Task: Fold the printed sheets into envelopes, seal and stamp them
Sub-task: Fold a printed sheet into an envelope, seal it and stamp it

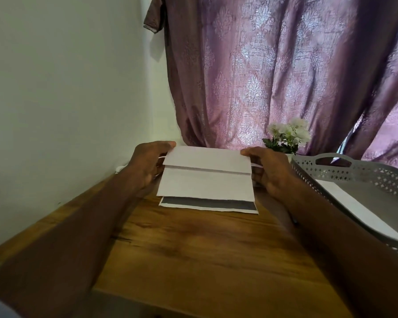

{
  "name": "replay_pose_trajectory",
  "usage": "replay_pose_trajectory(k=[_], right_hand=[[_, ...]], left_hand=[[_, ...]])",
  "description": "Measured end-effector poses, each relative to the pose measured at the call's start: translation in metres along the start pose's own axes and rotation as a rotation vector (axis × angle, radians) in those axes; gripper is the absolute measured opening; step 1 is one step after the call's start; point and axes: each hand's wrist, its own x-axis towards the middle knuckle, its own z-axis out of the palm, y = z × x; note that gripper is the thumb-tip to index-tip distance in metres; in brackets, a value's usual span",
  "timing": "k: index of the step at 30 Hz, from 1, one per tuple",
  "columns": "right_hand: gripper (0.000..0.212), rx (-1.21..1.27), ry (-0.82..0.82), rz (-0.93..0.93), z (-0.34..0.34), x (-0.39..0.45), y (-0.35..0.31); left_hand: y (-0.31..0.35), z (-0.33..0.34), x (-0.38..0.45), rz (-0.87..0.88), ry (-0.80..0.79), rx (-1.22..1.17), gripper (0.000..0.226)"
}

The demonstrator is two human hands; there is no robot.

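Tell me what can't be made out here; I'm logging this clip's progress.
Head view only:
- Folded sheet: printed side faces away, text unreadable.
- Left hand, right hand: fingertips hidden behind the sheet.
- Tray: cut off by the right edge.
- Flowers: pot hidden behind the tray.

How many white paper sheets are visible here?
2. One folded sheet held between left hand and right hand above the table; one lying in the grey tray. Others may be hidden.

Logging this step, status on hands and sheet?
Left hand and right hand pinch folded sheet at top corners, above table. Grey tray right, clear of it.
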Motion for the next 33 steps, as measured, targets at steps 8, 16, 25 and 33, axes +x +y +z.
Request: replay_pose_trajectory(k=[8,16,25,33], right_hand=[[0.029,0.024,0.048,-0.111,0.001,-0.003,0.002],[0.029,0.078,0.067,-0.062,0.000,-0.006,-0.003],[0.038,0.095,0.020,-0.068,-0.001,-0.001,-0.001],[0.030,-0.006,-0.054,-0.022,0.003,-0.005,0.002]], left_hand=[[0.000,0.002,-0.003,0.035,0.125,-0.018,0.008],[0.008,0.002,-0.003,-0.042,0.139,-0.060,0.045],[-0.003,0.009,-0.008,-0.026,-0.120,0.194,0.033],[-0.001,0.005,-0.005,0.085,0.001,0.177,0.025]])
